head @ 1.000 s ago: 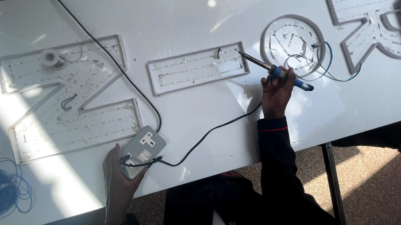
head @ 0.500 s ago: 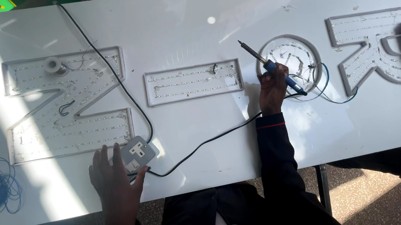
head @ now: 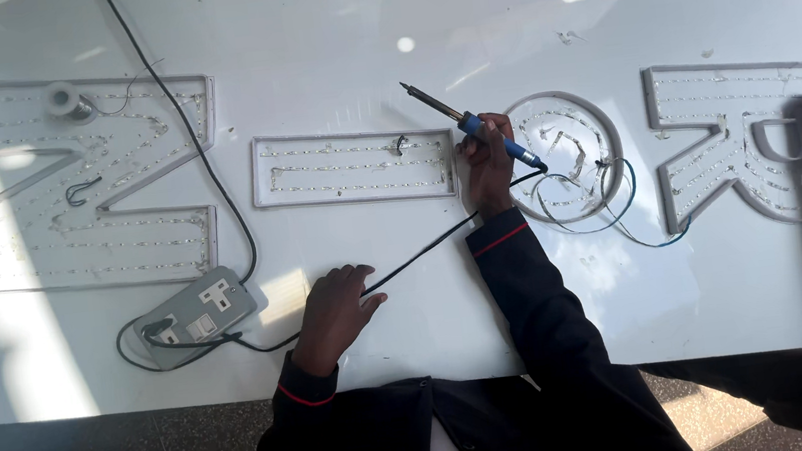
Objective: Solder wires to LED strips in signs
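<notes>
Currently, my right hand (head: 486, 160) closed around blue-handled soldering iron (head: 470, 127), tip pointing to 10 o'clock above white rectangular LED-strip tray (head: 354, 165), my left hand (head: 336, 314) flat, loosely open, empty on white table (head: 381, 46), touching black cord (head: 424, 248), grey socket box (head: 198, 314) at its 9 o'clock.

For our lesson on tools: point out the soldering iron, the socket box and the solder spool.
soldering iron (head: 489, 135), head view, blue handle.
socket box (head: 201, 310), head view, grey top face.
solder spool (head: 62, 98), head view, top of reel.
</notes>
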